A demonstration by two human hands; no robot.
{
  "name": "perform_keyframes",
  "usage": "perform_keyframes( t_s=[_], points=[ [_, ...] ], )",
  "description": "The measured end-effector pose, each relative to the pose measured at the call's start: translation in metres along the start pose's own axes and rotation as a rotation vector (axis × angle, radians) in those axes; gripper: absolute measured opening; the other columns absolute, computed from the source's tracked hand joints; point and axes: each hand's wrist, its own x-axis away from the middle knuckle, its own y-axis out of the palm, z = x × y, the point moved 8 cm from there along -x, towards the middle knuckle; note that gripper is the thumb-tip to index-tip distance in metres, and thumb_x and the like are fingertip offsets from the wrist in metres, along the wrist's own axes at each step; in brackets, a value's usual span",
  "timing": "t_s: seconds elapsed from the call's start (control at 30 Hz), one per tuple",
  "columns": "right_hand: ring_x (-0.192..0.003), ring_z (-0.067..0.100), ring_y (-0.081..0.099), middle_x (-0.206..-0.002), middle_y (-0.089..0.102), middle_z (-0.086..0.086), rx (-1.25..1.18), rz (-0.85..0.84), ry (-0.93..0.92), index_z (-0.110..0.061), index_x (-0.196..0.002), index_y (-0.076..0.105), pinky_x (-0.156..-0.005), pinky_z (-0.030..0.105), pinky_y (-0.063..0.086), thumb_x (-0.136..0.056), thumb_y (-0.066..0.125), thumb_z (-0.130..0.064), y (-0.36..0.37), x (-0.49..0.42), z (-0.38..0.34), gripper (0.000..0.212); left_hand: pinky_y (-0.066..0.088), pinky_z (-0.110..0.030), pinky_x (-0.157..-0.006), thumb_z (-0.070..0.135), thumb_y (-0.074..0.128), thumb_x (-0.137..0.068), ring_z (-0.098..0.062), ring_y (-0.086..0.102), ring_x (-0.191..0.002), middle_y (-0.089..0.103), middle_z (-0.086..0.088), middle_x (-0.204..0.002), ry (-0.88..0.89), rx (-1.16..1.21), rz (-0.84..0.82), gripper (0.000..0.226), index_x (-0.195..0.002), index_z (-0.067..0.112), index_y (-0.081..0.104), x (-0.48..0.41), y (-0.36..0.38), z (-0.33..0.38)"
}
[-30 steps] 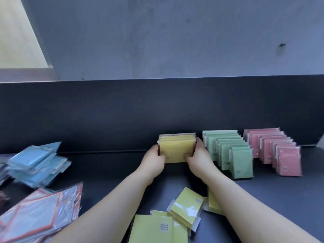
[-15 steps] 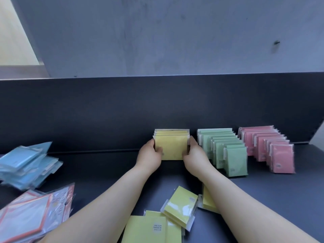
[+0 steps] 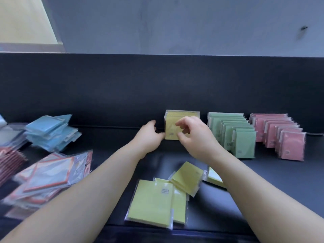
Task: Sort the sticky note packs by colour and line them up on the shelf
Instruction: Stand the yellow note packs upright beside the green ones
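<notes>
Fingers [image 3: 181, 122] before upright yellow packs [image 3: 171, 126] (green row [image 3: 245, 142] alongside)

Two hands are showing: the left hand [image 3: 149, 135] and the right hand [image 3: 192, 135]. At least four loose yellow packs [image 3: 149, 202] are lying flat. Three or four standing yellow packs [image 3: 172, 127] are forming a row. About eight green packs [image 3: 243, 144] and about eight pink packs [image 3: 280, 135] are standing in rows. The blue packs [image 3: 50, 132] and the orange-edged packs [image 3: 50, 174] are overlapping too much to count.

Yellow packs [image 3: 171, 128] upright, green row [image 3: 231, 132], pink row [image 3: 278, 134], seemingly neat
</notes>
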Motion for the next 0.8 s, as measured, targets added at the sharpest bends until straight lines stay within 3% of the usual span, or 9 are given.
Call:
perform_keyframes(
  t_s=[0.1, 0.2, 0.27, 0.37, 0.53, 0.7, 0.8],
  points=[
    [-0.090, 0.011, 0.057, -0.096, 0.063, -0.009, 0.082, -0.444, -0.074, -0.023, -0.108, 0.065, -0.082, 0.026, 0.047, -0.087, 0.063, -0.031, 0.028, 0.021, -0.029, 0.023, 0.040, -0.026, -0.092, 0.023, 0.057, -0.093, -0.019, 0.052, -0.117, 0.052, -0.004, -0.134, -0.006, 0.000, -0.025, 0.061, -0.148, 0.019, 0.031, 0.014, -0.008, -0.008],
    [-0.102, 0.006, 0.052, -0.115, 0.057, -0.013, 0.200, -0.754, -0.160, -0.028, -0.123, 0.059, -0.086, 0.024, 0.043, -0.081, 0.064, -0.054, 0.049, 0.055, -0.052, 0.049, 0.042, -0.025, -0.085, 0.023, 0.054, -0.094, -0.017, 0.056, -0.107, 0.056, -0.002, -0.128, -0.038, 0.033, -0.056, 0.054, -0.145, 0.021, 0.037, 0.026, -0.012, -0.021],
    [-0.111, 0.007, 0.046, -0.125, 0.046, -0.011, 0.273, -0.871, -0.178, -0.031, -0.138, 0.043, -0.087, 0.025, 0.038, -0.075, 0.064, -0.065, 0.061, 0.073, -0.056, 0.075, 0.046, -0.028, -0.087, 0.024, 0.053, -0.094, -0.017, 0.058, -0.103, 0.057, -0.001, -0.124, -0.063, 0.048, -0.069, 0.051, -0.143, 0.021, 0.039, 0.033, -0.013, -0.031],
    [-0.124, 0.013, 0.035, -0.129, 0.037, -0.007, 0.363, -0.908, -0.206, -0.035, -0.147, 0.020, -0.089, 0.032, 0.040, -0.068, 0.064, -0.073, 0.075, 0.090, -0.059, 0.098, 0.045, -0.029, -0.090, 0.026, 0.053, -0.095, -0.018, 0.057, -0.107, 0.058, 0.001, -0.121, -0.096, 0.056, -0.081, 0.049, -0.142, 0.023, 0.040, 0.041, -0.012, -0.045],
    [-0.125, 0.019, 0.035, -0.131, 0.035, -0.002, 0.354, -0.873, -0.148, -0.035, -0.148, 0.015, -0.078, 0.027, 0.039, -0.075, 0.063, -0.064, 0.077, 0.084, -0.053, 0.092, 0.045, -0.035, -0.099, 0.027, 0.053, -0.095, -0.020, 0.056, -0.107, 0.059, -0.003, -0.120, -0.124, 0.097, -0.083, 0.046, -0.140, 0.023, 0.043, 0.044, -0.012, -0.054],
    [-0.130, 0.024, 0.034, -0.138, 0.037, 0.001, 0.397, -0.771, -0.071, -0.033, -0.151, 0.010, -0.104, 0.036, 0.032, -0.081, 0.059, -0.059, 0.066, 0.064, -0.032, 0.089, 0.045, -0.038, -0.101, 0.025, 0.053, -0.095, -0.019, 0.059, -0.107, 0.062, -0.002, -0.115, -0.119, 0.106, -0.081, 0.042, -0.137, 0.021, 0.046, 0.049, -0.011, -0.055],
    [-0.136, 0.025, 0.026, -0.147, 0.030, 0.001, 0.426, -0.814, -0.088, -0.032, -0.152, 0.001, -0.111, 0.036, 0.021, -0.078, 0.061, -0.064, 0.064, 0.072, -0.031, 0.100, 0.050, -0.029, -0.085, 0.024, 0.051, -0.097, -0.013, 0.061, -0.091, 0.065, -0.002, -0.106, -0.106, 0.128, -0.092, 0.034, -0.130, 0.018, 0.051, 0.053, -0.010, -0.053]
  ],
)
